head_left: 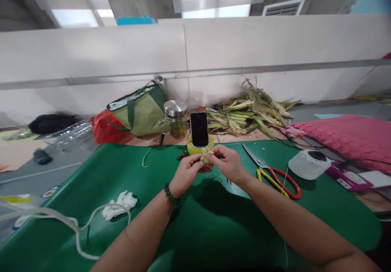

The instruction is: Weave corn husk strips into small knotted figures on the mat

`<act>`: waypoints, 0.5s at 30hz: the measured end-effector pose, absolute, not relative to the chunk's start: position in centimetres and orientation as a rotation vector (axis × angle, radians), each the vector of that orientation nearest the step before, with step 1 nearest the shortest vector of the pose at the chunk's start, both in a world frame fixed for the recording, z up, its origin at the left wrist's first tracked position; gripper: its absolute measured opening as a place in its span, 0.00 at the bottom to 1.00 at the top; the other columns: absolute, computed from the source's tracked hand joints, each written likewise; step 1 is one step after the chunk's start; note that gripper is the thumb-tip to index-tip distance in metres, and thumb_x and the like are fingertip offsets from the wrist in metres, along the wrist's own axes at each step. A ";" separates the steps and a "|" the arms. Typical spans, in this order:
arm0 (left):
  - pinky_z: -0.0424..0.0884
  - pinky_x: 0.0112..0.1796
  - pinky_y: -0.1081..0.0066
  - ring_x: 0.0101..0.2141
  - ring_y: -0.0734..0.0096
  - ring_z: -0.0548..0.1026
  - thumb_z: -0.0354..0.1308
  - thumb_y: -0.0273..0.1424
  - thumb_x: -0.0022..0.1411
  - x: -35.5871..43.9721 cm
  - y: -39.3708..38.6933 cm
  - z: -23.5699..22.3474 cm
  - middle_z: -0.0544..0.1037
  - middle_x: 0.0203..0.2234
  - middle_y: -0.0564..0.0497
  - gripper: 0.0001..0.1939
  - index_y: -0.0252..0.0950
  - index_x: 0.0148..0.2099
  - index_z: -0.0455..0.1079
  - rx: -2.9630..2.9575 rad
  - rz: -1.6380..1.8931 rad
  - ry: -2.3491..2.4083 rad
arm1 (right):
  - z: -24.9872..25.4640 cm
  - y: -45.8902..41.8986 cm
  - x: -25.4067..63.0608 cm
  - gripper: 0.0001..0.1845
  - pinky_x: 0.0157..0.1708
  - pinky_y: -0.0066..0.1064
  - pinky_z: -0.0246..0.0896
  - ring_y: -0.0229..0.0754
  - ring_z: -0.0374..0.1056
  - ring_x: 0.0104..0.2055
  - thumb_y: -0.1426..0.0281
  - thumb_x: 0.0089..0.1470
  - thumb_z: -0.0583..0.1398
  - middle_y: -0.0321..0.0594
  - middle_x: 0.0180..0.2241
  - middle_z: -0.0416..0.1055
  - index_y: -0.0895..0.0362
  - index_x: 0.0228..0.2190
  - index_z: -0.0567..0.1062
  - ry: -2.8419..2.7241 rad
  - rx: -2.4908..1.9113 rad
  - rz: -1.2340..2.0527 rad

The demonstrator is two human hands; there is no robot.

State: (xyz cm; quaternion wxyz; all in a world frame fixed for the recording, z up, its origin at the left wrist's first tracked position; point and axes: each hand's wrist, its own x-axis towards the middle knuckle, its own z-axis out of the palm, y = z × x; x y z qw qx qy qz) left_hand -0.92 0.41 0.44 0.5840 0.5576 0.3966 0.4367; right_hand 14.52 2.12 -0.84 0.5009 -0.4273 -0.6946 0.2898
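Between my two hands is a small pale-green piece of folded leaf strip (pixel 205 156), held above the green mat (pixel 165 231). My left hand (pixel 188 171), with a dark green bead bracelet (pixel 171 194) on its wrist, pinches the piece from the left. From the other side, the thumb and fingers of my right hand (pixel 228 163) close on it. Just behind the hands a black-screened phone (pixel 199 129) stands upright on a yellow holder (pixel 195 149). Parts of the piece are hidden by my fingers.
Scissors (pixel 271 173) with red and yellow handles and a white thread spool (pixel 309 165) lie to the right. Behind are a leaf pile (pixel 253 111), a lidded glass jar (pixel 176 121) and a green bag (pixel 143 113). Crumpled tissue (pixel 119 205) and a white cable (pixel 78 239) are at left.
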 end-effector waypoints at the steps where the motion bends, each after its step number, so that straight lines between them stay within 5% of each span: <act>1: 0.75 0.35 0.67 0.30 0.66 0.78 0.61 0.36 0.52 -0.8 0.3 0.4 0.79 0.25 0.48 0.11 0.32 0.33 0.74 1.309 1.033 0.926 | -0.8 2.0 14.5 0.12 0.23 0.26 0.56 0.34 0.60 0.21 0.62 0.51 0.59 0.33 0.19 0.66 0.56 0.22 0.67 -1.681 -1.034 0.686; 10: 0.76 0.32 0.67 0.26 0.67 0.77 0.66 0.43 0.48 -0.9 0.6 0.0 0.79 0.22 0.47 0.17 0.32 0.29 0.76 1.340 1.088 0.985 | -0.6 2.7 14.9 0.12 0.24 0.27 0.60 0.35 0.63 0.23 0.62 0.50 0.59 0.34 0.20 0.67 0.56 0.23 0.67 -1.650 -0.983 0.931; 15: 0.76 0.30 0.68 0.24 0.67 0.77 0.67 0.48 0.44 -1.0 0.6 -0.2 0.79 0.21 0.48 0.22 0.31 0.28 0.77 1.350 1.080 0.988 | 0.1 2.7 15.6 0.11 0.38 0.34 0.65 0.42 0.68 0.38 0.65 0.48 0.64 0.41 0.35 0.73 0.56 0.35 0.74 -1.815 -0.912 0.578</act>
